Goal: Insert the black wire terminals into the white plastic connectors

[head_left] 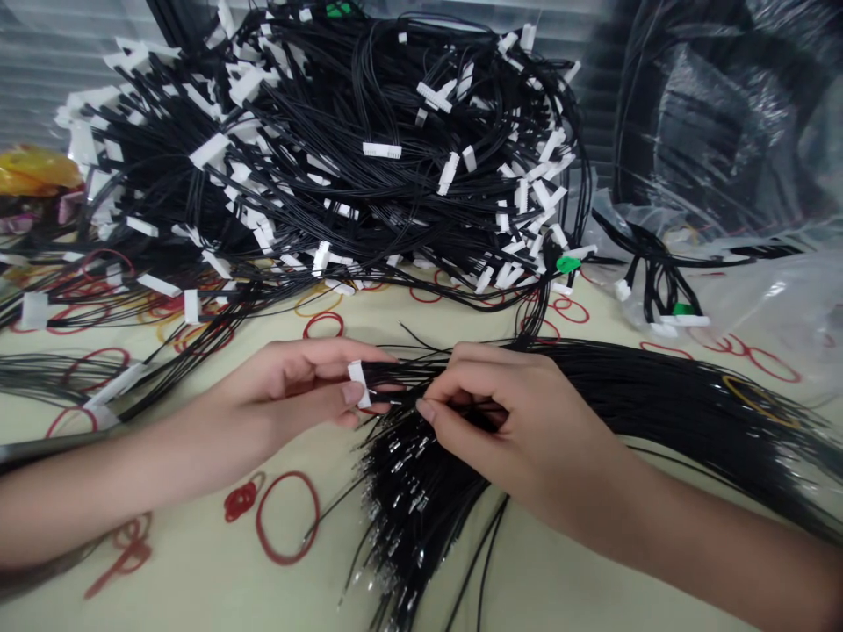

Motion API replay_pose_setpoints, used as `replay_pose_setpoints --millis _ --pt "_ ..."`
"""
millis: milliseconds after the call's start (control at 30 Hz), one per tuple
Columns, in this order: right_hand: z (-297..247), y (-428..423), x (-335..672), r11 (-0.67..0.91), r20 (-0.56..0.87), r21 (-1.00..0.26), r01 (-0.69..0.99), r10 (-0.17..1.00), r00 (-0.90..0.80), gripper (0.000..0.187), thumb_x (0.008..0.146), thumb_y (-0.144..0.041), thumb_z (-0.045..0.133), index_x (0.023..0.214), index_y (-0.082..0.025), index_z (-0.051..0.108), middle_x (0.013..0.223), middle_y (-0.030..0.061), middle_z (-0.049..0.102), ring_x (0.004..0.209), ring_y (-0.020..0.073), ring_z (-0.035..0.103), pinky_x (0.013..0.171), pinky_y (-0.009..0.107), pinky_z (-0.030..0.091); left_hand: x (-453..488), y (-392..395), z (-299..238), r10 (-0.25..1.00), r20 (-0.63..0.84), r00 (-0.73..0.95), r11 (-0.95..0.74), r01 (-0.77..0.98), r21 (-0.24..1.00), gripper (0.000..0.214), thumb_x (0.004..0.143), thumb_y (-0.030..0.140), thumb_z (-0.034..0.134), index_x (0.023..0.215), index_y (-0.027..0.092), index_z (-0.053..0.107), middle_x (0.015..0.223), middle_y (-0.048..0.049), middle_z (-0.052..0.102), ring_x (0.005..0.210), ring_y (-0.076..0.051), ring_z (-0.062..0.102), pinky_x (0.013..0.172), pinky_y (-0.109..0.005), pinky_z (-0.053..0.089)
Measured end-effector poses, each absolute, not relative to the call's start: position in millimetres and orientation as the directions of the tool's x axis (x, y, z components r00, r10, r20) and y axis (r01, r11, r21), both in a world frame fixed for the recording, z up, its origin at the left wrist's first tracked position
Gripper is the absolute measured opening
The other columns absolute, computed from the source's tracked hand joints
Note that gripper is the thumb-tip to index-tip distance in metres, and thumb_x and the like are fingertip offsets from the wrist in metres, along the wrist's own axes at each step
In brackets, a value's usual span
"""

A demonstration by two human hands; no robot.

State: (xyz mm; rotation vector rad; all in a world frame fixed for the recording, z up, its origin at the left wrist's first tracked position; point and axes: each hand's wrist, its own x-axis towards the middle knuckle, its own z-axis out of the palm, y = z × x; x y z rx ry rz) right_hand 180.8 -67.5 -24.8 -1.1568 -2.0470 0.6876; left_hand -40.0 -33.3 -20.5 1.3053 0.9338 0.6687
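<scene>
Between the thumb and fingers of my left hand (pixel 290 391) is a white connector housing (pixel 357 384), held near the middle of the view. Several black wires run out of its right side. My right hand (pixel 510 408) is closed in a pinch on a thin black wire (pixel 403 402), whose bright metal tip points at the housing. Whether that tip touches the housing I cannot tell. Under my right hand lies a thick bundle of loose black wires (pixel 421 500) with shiny crimped metal ends fanned toward the front.
A large heap of black cables (pixel 369 105) with white connectors stands at the back. Red rubber bands (pixel 288 518) lie scattered over the pale table (pixel 217 570). Clear plastic bags (pixel 777 290) are at the right, and more wires (pixel 659 395) stretch along that side.
</scene>
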Motion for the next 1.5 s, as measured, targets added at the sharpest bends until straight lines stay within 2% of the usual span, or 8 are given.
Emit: replay_pose_setpoints --millis 133,333,633,733,900,1000,1267,1500 --pt "-23.5 -66.9 181.4 0.445 0.294 -0.723 0.529 0.89 -0.348 0.017 0.085 -0.007 0.063 0.07 -0.014 0.068 0.067 -0.0048 0.055 0.057 0.0041 0.049 0.051 0.019 0.034 -38.6 -35.9 -15.6 0.847 -0.208 0.49 0.156 0.145 0.977 0.026 0.079 0.009 0.075 0.1 0.023 0.081 0.077 0.0054 0.075 0.065 -0.007 0.06 0.06 -0.011 0.049" --pt "-27.9 -70.2 176.2 0.466 0.314 -0.711 0.528 0.881 -0.354 0.016 0.087 -0.008 0.062 0.073 -0.014 0.069 0.07 -0.0043 0.055 0.057 0.0045 0.047 0.05 0.02 0.033 -40.3 -40.5 -16.2 0.81 -0.231 0.539 0.073 0.298 0.952 0.026 0.087 0.022 0.068 0.111 0.021 0.076 0.091 -0.0004 0.077 0.08 -0.013 0.067 0.069 -0.016 0.053" --pt "-31.5 -69.2 176.6 0.514 0.383 -0.693 0.506 0.856 -0.347 0.01 0.091 -0.012 0.062 0.088 -0.017 0.07 0.075 -0.0031 0.061 0.061 0.0066 0.055 0.051 0.018 0.04 -38.7 -36.7 -15.5 0.812 -0.208 0.545 0.159 0.137 0.978 0.024 0.081 0.012 0.074 0.101 0.025 0.08 0.084 0.0031 0.08 0.074 -0.012 0.069 0.066 -0.017 0.052" --pt "-32.7 -70.1 177.3 0.608 0.495 -0.588 0.534 0.792 -0.357 0.01 0.096 -0.016 0.06 0.102 -0.017 0.068 0.076 -0.0027 0.063 0.061 0.0076 0.055 0.053 0.019 0.045 -38.3 -33.2 -15.0 0.821 -0.207 0.532 0.19 0.087 0.978 0.022 0.075 0.015 0.081 0.094 0.025 0.082 0.079 0.0012 0.079 0.071 -0.013 0.067 0.063 -0.018 0.052" --pt "-33.0 -75.6 177.1 0.722 0.737 -0.206 0.661 0.559 -0.38 0.02 0.099 -0.011 0.053 0.086 -0.014 0.068 0.089 0.007 0.068 0.082 0.0156 0.061 0.073 0.03 0.05 -41.7 -30.0 -17.7 0.786 -0.214 0.58 0.213 0.071 0.974 0.024 0.087 0.015 0.075 0.103 0.032 0.081 0.085 0.0041 0.08 0.077 -0.01 0.068 0.069 -0.013 0.053" --pt "-34.3 -79.0 175.9 0.746 0.752 -0.071 0.662 0.476 -0.455 0.019 0.097 -0.008 0.055 0.087 -0.013 0.071 0.08 0.0064 0.068 0.074 0.017 0.059 0.066 0.033 0.045 -44.3 -30.6 -19.5 0.777 -0.205 0.595 0.195 0.082 0.977 0.027 0.092 0.015 0.07 0.107 0.034 0.081 0.087 0.0051 0.08 0.078 -0.009 0.068 0.071 -0.012 0.053" --pt "-38.7 -79.7 174.7 0.751 0.692 -0.029 0.66 0.491 -0.529 0.035 0.103 -0.01 0.046 0.079 -0.013 0.072 0.073 0.0063 0.069 0.067 0.0165 0.06 0.062 0.033 0.045 -41.5 -36.2 -16.1 0.818 -0.211 0.535 0.149 0.156 0.976 0.025 0.083 0.018 0.079 0.106 0.028 0.08 0.081 0.0034 0.078 0.077 -0.014 0.071 0.069 -0.017 0.056" --pt "-36.8 -81.0 174.2 0.747 0.67 -0.006 0.665 0.497 -0.552 0.035 0.101 -0.008 0.046 0.081 -0.012 0.074 0.072 0.0063 0.067 0.065 0.0174 0.057 0.061 0.033 0.044 -48.4 -37.8 -19.7 0.785 -0.21 0.582 0.139 0.165 0.976 0.028 0.094 0.02 0.068 0.115 0.037 0.077 0.083 0.0046 0.077 0.084 -0.013 0.071 0.074 -0.015 0.054"
